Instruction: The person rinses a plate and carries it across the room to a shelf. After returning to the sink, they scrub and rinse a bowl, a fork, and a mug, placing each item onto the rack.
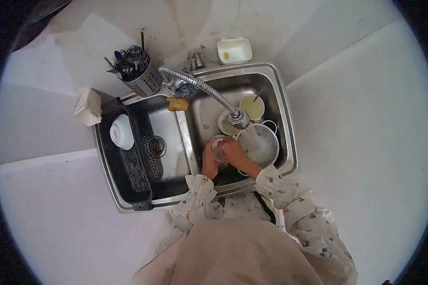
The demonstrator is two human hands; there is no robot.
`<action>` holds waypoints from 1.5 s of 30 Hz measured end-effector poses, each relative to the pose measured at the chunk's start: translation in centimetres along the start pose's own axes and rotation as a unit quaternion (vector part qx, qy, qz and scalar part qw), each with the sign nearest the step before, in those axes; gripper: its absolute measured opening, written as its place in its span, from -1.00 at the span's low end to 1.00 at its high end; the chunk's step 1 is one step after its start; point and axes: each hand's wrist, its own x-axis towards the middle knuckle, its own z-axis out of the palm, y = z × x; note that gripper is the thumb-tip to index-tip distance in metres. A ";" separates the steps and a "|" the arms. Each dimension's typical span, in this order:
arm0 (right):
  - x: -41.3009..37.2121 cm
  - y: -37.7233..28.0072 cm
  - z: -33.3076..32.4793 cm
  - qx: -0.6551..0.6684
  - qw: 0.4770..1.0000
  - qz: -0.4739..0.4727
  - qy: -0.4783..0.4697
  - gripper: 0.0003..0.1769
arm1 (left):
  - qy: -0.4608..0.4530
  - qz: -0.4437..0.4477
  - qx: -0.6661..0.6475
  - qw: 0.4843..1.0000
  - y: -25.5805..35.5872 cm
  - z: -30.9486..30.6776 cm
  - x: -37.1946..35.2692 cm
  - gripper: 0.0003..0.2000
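Observation:
In the right-hand sink basin, my left hand [209,160] is wrapped round the side of a small pale bowl [217,142]. My right hand [236,154] presses curled fingers against the same bowl; whether a cloth or sponge is under them is hidden. Just right of my hands, water from the tap head [239,118] runs into a large white pot [264,146]. Behind it stands a bowl of cloudy yellowish liquid [253,107] with a dark utensil handle in it. Another round bowl [227,122] sits partly beneath the tap head.
A black drying rack [137,161] lies across the left basin, with a white bowl [122,132] on it. On the divider rests a yellow-brown sponge [178,104]. A metal cutlery holder [146,81] and a white container [235,50] stand behind the sink.

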 end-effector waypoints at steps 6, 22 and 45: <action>0.4 -2.7 -0.5 0.277 0.943 0.184 0.006 -0.66 | -0.043 0.024 0.012 0.999 0.5 -1.0 0.1 -0.53; -0.3 -5.1 -4.9 0.276 0.951 0.125 -0.061 -0.46 | -0.122 0.084 0.047 0.988 0.4 -2.4 0.7 -0.57; -0.2 -4.0 -3.4 0.197 0.967 0.061 0.152 -0.71 | -0.067 0.217 0.204 0.952 -0.3 -2.4 -2.4 -0.84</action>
